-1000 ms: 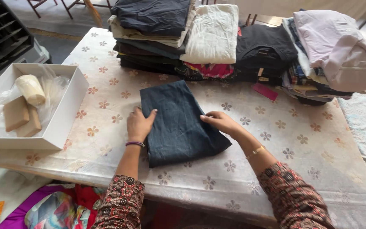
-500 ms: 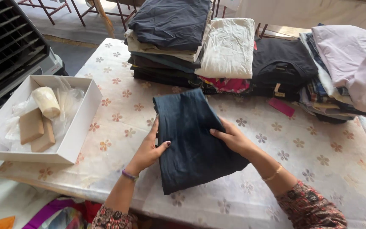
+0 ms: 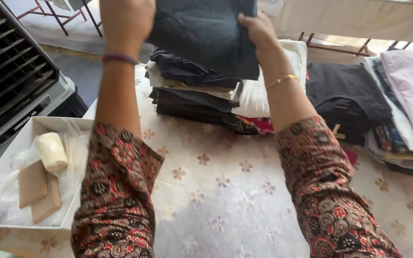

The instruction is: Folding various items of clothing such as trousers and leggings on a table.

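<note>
The folded dark garment (image 3: 206,33) has left the table since the earlier frames, where it lay flat on the flowered cloth under both palms; it is now lifted high, at the top of the view, and the arms have stretched forward with it.

The left hand (image 3: 126,21) grips its left edge and the right hand (image 3: 259,29) its right edge, each clamped on the fabric, so the garment hangs between them with its width running from hand to hand.

It hangs directly above the stack of folded clothes (image 3: 192,93) at the far side of the table (image 3: 225,205), its lower edge close over the top layer; whether the two touch cannot be told. Both hands sit about equally near the stack.

A pale folded piece (image 3: 264,88) lies just right of the stack, other clothes (image 3: 350,100) farther right, and a white tray (image 3: 5,191) sits well apart at the near left.
</note>
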